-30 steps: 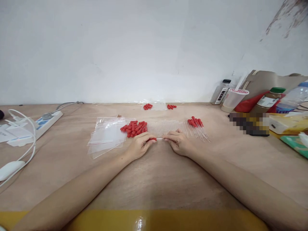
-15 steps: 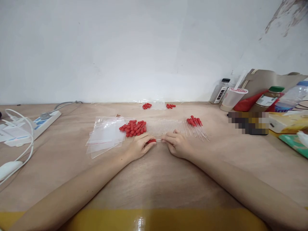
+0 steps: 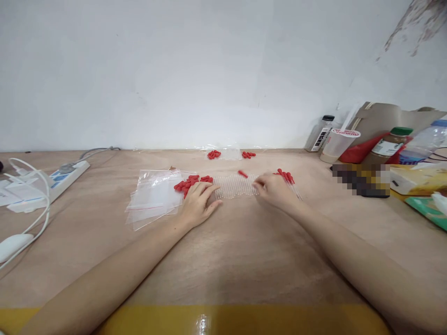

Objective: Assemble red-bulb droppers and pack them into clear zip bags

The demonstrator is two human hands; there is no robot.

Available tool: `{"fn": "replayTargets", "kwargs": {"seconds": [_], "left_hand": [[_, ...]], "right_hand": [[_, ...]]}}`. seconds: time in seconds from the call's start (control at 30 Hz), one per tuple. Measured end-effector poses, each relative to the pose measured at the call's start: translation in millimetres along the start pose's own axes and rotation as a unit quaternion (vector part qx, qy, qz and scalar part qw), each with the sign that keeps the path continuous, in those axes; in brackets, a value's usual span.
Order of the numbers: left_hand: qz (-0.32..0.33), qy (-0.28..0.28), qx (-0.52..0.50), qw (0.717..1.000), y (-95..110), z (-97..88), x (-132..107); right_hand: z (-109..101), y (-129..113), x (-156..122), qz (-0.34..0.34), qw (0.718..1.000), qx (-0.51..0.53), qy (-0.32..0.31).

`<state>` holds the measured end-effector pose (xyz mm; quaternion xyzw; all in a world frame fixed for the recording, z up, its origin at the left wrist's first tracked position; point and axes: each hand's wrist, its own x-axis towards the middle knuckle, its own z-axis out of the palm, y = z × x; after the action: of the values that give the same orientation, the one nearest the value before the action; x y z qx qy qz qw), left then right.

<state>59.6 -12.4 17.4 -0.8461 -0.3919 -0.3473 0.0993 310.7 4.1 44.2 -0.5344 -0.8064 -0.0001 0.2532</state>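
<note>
Looks like the put-down step — right hand [image 3: 272, 188] pinched closed, seemingly on the red-bulbed dropper [image 3: 243, 174] by the clear tubes [image 3: 237, 187]. Left hand [image 3: 199, 204] half open beside the loose bulbs [image 3: 188, 183], apparently empty. Next probably calls for turning it toward the finished droppers [image 3: 288, 177].

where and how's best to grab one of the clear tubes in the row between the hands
Probably by its near end, coming from the near side and pinching lightly across its width: the clear tubes are slim and lie closely side by side, while their near ends border bare tabletop.
</note>
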Motion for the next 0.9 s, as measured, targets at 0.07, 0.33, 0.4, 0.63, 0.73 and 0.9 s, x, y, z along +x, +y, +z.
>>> {"fn": "replayTargets", "kwargs": {"seconds": [0.07, 0.33, 0.4, 0.63, 0.73, 0.9], "left_hand": [[-0.032, -0.008, 0.008, 0.999, -3, -0.5, -1], [-0.053, -0.044, 0.037, 0.997, -3, 0.7, -4], [-0.047, -0.044, 0.045, 0.997, -3, 0.7, -5], [-0.042, -0.056, 0.140, 0.988, -2, -2.1, -4], [-0.026, -0.059, 0.205, 0.977, 0, -5.1, -3], [-0.032, -0.055, 0.265, 0.962, 0, -7.6, -3]], "right_hand": [[-7, 23, 6, 0.125, 0.991, -0.008, 0.043], [2, 62, 6, 0.201, 0.979, -0.020, 0.025], [6, 62, 6, 0.198, 0.979, -0.031, 0.022], [8, 55, 6, 0.187, 0.980, -0.070, 0.022], [4, 53, 6, 0.192, 0.979, -0.074, 0.010], [-19, 64, 9, 0.243, 0.965, -0.094, -0.025]]}}
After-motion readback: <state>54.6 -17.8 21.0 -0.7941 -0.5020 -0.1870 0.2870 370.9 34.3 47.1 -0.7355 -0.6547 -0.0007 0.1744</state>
